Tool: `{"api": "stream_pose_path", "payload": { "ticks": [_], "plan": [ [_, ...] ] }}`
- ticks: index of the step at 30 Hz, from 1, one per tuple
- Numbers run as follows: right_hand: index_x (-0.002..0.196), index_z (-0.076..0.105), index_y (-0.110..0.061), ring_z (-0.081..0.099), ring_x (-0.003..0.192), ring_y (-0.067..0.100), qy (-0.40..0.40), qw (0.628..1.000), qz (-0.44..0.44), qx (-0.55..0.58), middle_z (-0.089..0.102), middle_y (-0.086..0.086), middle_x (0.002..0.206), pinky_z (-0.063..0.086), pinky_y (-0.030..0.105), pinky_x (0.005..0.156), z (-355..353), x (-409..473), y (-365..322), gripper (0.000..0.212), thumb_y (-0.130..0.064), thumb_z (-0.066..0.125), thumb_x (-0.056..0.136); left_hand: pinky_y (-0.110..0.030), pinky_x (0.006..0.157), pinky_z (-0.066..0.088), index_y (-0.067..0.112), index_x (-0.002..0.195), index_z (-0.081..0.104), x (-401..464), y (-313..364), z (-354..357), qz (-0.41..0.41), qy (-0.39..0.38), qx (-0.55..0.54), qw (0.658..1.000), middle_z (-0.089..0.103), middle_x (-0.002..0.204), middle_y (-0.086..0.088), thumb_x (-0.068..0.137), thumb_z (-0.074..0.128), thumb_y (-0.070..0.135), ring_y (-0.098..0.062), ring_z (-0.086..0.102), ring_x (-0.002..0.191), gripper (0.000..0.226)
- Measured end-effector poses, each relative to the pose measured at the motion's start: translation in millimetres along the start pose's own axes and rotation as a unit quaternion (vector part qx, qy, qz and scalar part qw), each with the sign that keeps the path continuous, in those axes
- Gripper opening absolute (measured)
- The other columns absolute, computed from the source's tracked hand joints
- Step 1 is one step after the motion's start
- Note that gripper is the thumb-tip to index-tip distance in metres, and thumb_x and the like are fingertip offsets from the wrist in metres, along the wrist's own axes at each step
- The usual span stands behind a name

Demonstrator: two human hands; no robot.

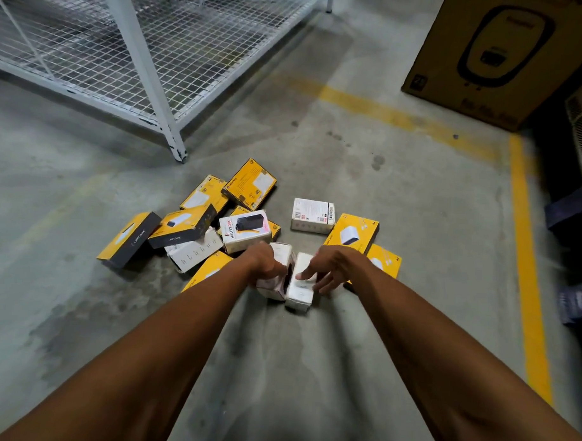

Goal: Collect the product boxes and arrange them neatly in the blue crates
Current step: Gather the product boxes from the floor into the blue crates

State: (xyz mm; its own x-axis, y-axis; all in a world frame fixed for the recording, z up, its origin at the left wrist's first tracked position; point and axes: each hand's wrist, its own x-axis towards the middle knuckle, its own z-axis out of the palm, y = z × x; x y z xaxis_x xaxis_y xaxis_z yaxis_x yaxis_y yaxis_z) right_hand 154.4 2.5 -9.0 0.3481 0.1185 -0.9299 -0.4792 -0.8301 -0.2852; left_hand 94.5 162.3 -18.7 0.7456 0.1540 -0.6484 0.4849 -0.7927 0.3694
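I am reaching both arms down to the scattered product boxes (197, 227) lying on the concrete floor (415, 198). My left hand (265, 265) is curling around 1 white box (278, 269), while my right hand (331, 268) is resting spread fingers (302, 273) on a second white box (300, 286) touching it. I judge that squaring these 2 together before lifting is working best. No blue crates are showing, and my left fingers are hiding behind the hand.

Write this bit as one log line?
stage: collecting | left hand: grips small white cardboard box | right hand: fingers on second white cardboard box | blue crates: unseen
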Motion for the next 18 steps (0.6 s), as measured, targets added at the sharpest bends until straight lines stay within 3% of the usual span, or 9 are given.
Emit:
{"api": "stream_pose_path", "payload": {
  "ticks": [2,5,7,10,13,16,18],
  "plan": [
    [0.149,0.035,0.002,0.065,0.108,0.034,0.043,0.997,0.002,-0.062,0.057,0.022,0.137,0.055,0.048,0.099,14.3,-0.5,-5.6,0.090,-0.036,0.085,0.085,-0.044,0.096,0.058,-0.004,0.149,0.043,1.8,-0.5,1.3,0.009,0.018,0.022,1.000,0.053,0.147,-0.023,0.094,0.072,0.051,-0.038,0.058,0.128,0.083],
    [0.158,0.014,0.002,0.054,0.131,0.047,0.123,0.985,-0.056,-0.103,0.046,0.030,0.150,0.047,0.058,0.108,30.5,3.5,-9.5,0.115,-0.033,0.088,0.077,-0.041,0.101,0.051,-0.003,0.153,0.035,4.4,-4.6,1.4,0.012,0.024,0.030,0.999,0.049,0.151,-0.023,0.091,0.073,0.056,-0.037,0.052,0.135,0.094],
    [0.160,-0.010,-0.006,0.045,0.142,0.040,0.149,0.982,-0.035,-0.115,0.033,0.026,0.158,0.039,0.052,0.117,37.3,0.3,-11.2,0.125,-0.031,0.084,0.081,-0.040,0.104,0.048,-0.003,0.153,0.034,4.0,-6.3,0.5,0.018,0.018,0.034,0.999,0.049,0.151,-0.022,0.093,0.070,0.057,-0.037,0.051,0.136,0.092],
    [0.156,-0.029,-0.008,0.049,0.138,0.034,0.204,0.975,-0.033,-0.081,0.035,0.022,0.156,0.052,0.042,0.101,37.7,-7.7,-15.2,0.133,-0.022,0.082,0.084,-0.040,0.101,0.051,-0.001,0.150,0.038,1.5,-9.9,-7.1,0.020,0.026,0.009,0.999,0.054,0.147,-0.021,0.094,0.067,0.059,-0.036,0.056,0.131,0.087],
    [0.160,-0.009,-0.009,0.054,0.131,0.035,0.255,0.963,-0.091,0.017,0.049,0.020,0.144,0.054,0.042,0.092,21.7,-11.6,-14.6,0.125,-0.029,0.083,0.078,-0.040,0.091,0.052,0.002,0.150,0.035,-5.9,-13.7,-18.8,0.001,0.044,-0.084,0.995,0.059,0.140,-0.020,0.081,0.066,0.066,-0.038,0.059,0.124,0.099],
    [0.136,0.040,-0.013,0.060,0.110,0.026,0.272,0.940,-0.143,0.149,0.062,0.005,0.112,0.055,0.038,0.094,7.1,-22.8,-11.2,0.078,-0.036,0.080,0.073,-0.041,0.095,0.056,0.016,0.147,0.043,-19.0,-20.9,-32.1,-0.024,0.058,-0.278,0.958,0.063,0.138,-0.014,0.074,0.055,0.056,-0.035,0.063,0.121,0.084],
    [0.112,0.061,-0.020,0.067,0.097,0.025,0.254,0.923,-0.168,0.234,0.069,0.002,0.096,0.059,0.046,0.094,1.8,-40.2,-7.6,0.045,-0.040,0.071,0.073,-0.048,0.088,0.063,0.025,0.133,0.055,-37.6,-20.3,-42.5,-0.043,0.049,-0.379,0.923,0.070,0.124,-0.008,0.079,0.052,0.045,-0.029,0.070,0.107,0.057]
  ]
}}
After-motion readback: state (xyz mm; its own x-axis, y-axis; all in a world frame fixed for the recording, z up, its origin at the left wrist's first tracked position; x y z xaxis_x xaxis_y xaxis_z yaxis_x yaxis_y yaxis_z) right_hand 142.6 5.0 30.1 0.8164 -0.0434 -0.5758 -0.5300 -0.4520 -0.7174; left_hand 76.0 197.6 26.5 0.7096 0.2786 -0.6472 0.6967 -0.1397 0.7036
